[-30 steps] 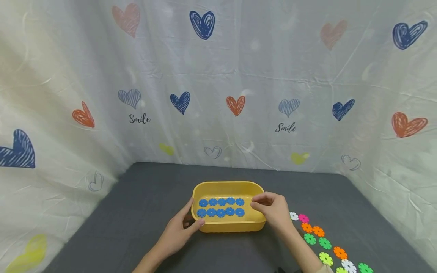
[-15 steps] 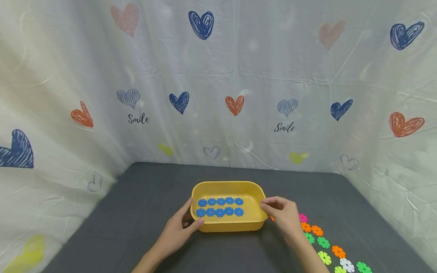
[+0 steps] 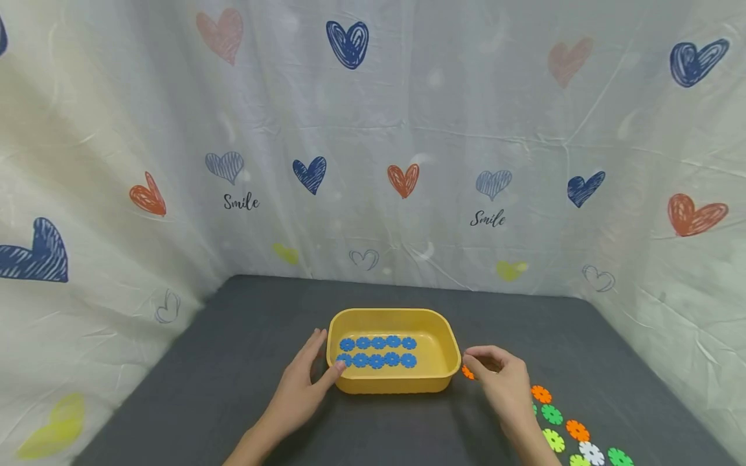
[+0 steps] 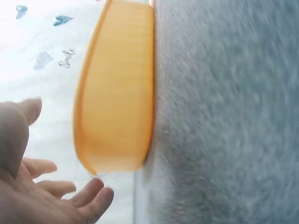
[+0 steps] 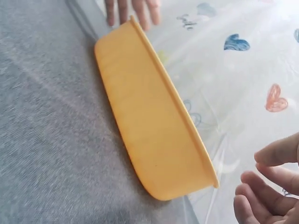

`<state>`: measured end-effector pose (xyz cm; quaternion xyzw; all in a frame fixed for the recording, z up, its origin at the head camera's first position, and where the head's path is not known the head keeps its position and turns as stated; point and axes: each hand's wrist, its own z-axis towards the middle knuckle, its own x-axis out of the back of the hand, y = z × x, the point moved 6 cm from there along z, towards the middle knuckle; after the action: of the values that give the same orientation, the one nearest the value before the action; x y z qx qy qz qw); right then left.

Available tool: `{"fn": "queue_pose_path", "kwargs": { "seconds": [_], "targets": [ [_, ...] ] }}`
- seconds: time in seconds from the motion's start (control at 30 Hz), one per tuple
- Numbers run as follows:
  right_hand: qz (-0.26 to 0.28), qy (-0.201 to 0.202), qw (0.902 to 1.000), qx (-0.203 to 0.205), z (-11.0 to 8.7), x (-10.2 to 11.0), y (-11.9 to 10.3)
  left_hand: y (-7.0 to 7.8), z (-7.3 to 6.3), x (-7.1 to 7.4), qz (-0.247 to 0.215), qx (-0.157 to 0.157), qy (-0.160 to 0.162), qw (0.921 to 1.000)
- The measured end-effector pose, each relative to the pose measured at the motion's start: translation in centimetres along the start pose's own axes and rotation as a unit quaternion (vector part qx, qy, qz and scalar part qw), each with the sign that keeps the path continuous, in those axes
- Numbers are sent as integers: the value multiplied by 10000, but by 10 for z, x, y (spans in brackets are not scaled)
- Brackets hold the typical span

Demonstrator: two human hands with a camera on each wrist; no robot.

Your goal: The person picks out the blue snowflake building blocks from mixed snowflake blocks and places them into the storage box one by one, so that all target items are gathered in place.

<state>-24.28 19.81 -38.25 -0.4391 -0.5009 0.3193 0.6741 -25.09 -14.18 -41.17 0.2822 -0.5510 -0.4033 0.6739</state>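
Observation:
A yellow plastic tub (image 3: 396,386) stands on the dark table, with two rows of blue flower-shaped discs (image 3: 377,360) on its floor. My left hand (image 3: 298,387) is at its left end, fingers spread, thumb near the front rim; the left wrist view shows the fingers (image 4: 96,200) beside the tub with nothing gripped. My right hand (image 3: 502,382) is just off the tub's right end, fingers loosely bent. In the right wrist view its thumb and forefinger are close together with nothing visible between them. An orange flower-shaped disc (image 3: 468,372) lies partly hidden by the right fingertips.
Several flower-shaped discs in orange, green, yellow and white lie to the right, among them a green disc (image 3: 552,414) and a white disc (image 3: 591,453). My right forearm covers part of that group. A heart-printed curtain (image 3: 373,213) surrounds the table's back and sides.
My right hand has drawn back rightward from over the tub to outside its right end. My left fingers have spread and come off the tub's left side. The blue discs keep their rows.

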Motion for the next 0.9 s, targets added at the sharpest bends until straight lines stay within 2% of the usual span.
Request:
{"fn": "queue_pose_path", "kwargs": {
  "seconds": [0.13, 0.3, 0.37, 0.4, 0.47, 0.53, 0.7, 0.83, 0.9],
  "targets": [
    [-513, 307, 9974, 404, -6, 7, -6, 12, -4, 5, 275, -212, 159, 9993],
    [-911, 598, 9895, 948, -11, 12, -14, 22, -13, 8, 649, -455, 181, 9967],
    [-1075, 708, 9844, 1196, -14, 14, -16, 26, -17, 9, 1066, -764, 255, 9910],
    [-1181, 772, 9811, 1327, -16, 15, -17, 29, -20, 10, 1352, -964, 325, 9856],
    [-1429, 913, 9725, 1597, -20, 19, -19, 32, -26, 13, 1933, -1389, 500, 9700],
    [-1670, 1019, 9633, 1837, -22, 22, -20, 34, -30, 16, 2500, -1762, 697, 9495],
    [-2097, 1279, 9347, 2568, -24, 32, -23, 34, -33, 27, 3342, -2360, 1010, 9069],
    [-2419, 1498, 8993, 3321, -26, 39, -25, 37, -31, 35, 3890, -2870, 1271, 8661],
    [-2659, 1595, 8800, 3598, -26, 43, -25, 39, -31, 39, 4019, -3087, 1399, 8507]
  ]
}}
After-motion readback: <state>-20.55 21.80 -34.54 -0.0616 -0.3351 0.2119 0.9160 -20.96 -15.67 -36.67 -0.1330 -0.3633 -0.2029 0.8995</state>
